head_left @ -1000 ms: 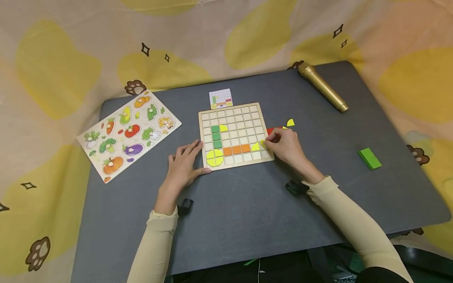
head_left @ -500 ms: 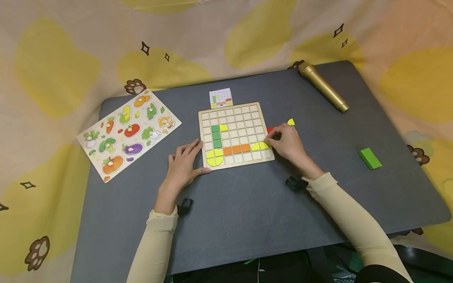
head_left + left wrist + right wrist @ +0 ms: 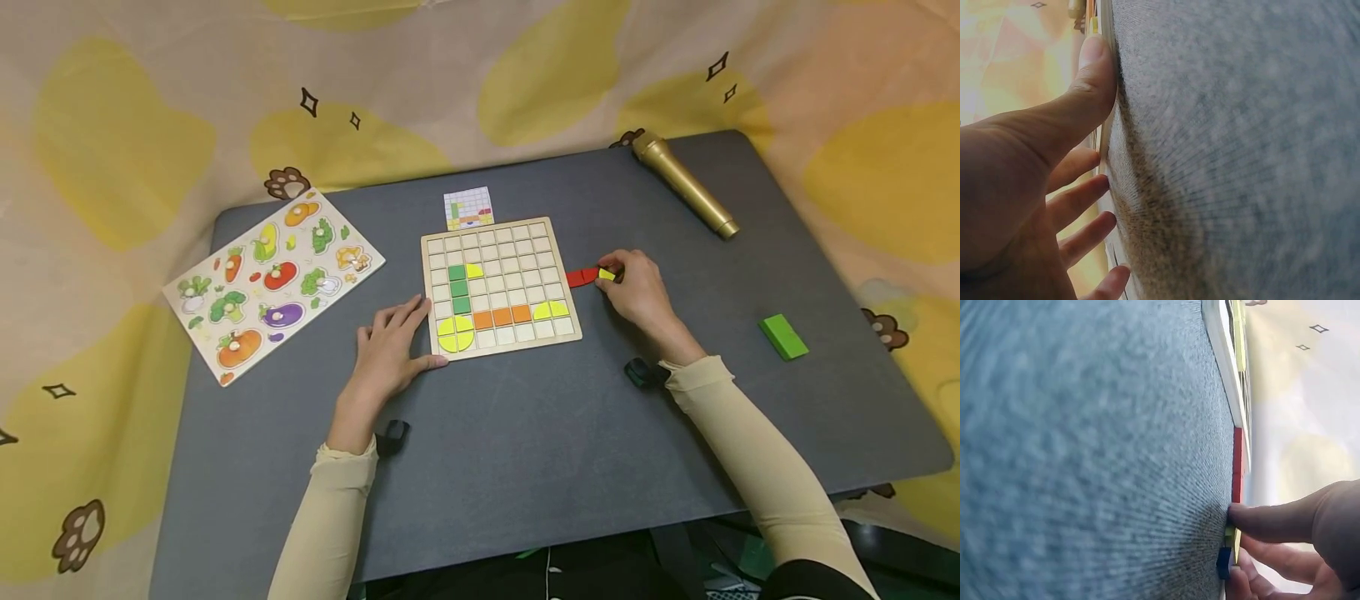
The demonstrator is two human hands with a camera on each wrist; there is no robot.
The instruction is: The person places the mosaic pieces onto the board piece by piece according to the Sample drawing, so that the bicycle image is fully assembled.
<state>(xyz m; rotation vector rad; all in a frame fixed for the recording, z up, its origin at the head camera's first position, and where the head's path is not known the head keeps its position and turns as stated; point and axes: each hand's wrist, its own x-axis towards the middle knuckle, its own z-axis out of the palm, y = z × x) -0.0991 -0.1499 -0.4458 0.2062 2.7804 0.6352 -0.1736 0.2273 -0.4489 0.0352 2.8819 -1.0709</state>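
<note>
A square wooden grid board (image 3: 495,284) lies mid-table, with green, orange and rounded yellow tiles in some of its cells. My left hand (image 3: 386,350) touches the board's left edge with fingers spread, thumb at the near left corner. Right of the board, my right hand (image 3: 637,287) pinches a small yellow tile (image 3: 606,274) low over the table. Red tiles (image 3: 581,277) lie between that hand and the board. The right wrist view shows a small dark blue piece (image 3: 1224,563) close by the fingertips, below the yellow tile.
A small printed pattern card (image 3: 467,208) lies at the board's far edge. To the left is a vegetable puzzle board (image 3: 255,287). A gold microphone (image 3: 686,187) lies at the back right, and a bright green block (image 3: 783,336) farther right.
A yellow tile was set into the cell beside the other one at the board's right. My right hand then moved right, off the board, to another yellow tile. The left hand stayed put.
</note>
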